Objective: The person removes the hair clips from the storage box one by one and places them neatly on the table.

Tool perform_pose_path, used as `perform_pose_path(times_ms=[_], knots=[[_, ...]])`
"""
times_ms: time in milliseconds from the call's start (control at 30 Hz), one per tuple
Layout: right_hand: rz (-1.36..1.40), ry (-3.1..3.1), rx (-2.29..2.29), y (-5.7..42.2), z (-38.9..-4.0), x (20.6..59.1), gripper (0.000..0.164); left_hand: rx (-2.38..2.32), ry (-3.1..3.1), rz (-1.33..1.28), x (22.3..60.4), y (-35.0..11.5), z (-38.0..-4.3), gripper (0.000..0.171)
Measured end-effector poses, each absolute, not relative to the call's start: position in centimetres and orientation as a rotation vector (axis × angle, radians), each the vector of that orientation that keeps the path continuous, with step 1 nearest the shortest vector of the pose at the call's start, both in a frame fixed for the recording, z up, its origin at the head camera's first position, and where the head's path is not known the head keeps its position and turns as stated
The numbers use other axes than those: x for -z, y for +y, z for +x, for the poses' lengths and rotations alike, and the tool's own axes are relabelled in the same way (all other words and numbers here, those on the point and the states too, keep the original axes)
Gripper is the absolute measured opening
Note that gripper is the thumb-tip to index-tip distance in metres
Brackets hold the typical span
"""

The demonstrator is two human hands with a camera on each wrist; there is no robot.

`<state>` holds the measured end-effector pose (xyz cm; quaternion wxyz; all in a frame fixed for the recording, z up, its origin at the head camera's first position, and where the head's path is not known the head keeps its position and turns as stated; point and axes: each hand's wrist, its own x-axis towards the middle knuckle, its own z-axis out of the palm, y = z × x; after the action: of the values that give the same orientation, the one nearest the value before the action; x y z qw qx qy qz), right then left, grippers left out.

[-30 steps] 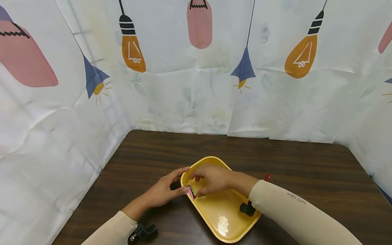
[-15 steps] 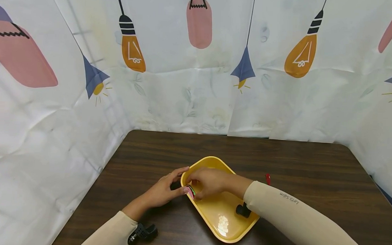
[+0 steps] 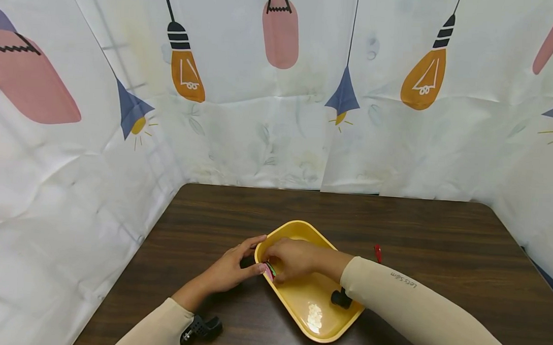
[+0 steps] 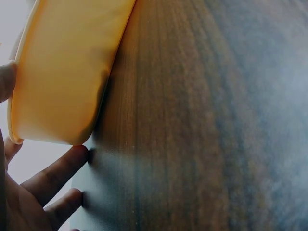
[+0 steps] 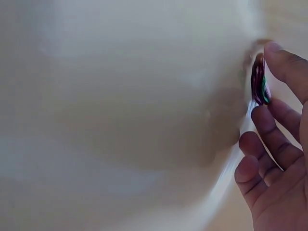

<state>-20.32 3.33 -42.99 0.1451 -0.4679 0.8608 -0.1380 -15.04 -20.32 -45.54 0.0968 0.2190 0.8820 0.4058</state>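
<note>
A yellow tray [image 3: 314, 316] lies at an angle on the dark wooden table. Inside its left corner stands a small bundle of thin coloured strips [image 3: 269, 272], pink, green and dark, leaning on the wall. My right hand [image 3: 294, 257] reaches into the tray and pinches this bundle [image 5: 260, 81] between thumb and index finger at its two ends. The other right fingers curl loosely below. My left hand [image 3: 232, 265] spreads round the outside of the same corner. Its thumb touches the rim, and a fingertip [image 4: 79, 151] meets the tray's lower edge [image 4: 57, 86].
A small red object [image 3: 378, 253] lies on the table [image 3: 439, 239] beyond my right forearm, which partly covers it. A black wrist mount [image 3: 341, 298] on the right arm hangs over the tray. Printed white sheets [image 3: 277, 142] stand along the table's back and sides.
My right hand has moved slightly left and down inside the tray, and its fingers have closed in on the bundle. More of the red object shows. The left hand and tray have stayed put.
</note>
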Motion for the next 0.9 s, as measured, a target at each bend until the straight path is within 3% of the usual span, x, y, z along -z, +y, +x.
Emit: perform_pose_path(times_ms=[900], knots=[[-1.394,2.526,0.370,3.01,-20.24,43.32,0.039,-1.220,2.604,0.660,45.59,-20.21,-15.04,0.070]])
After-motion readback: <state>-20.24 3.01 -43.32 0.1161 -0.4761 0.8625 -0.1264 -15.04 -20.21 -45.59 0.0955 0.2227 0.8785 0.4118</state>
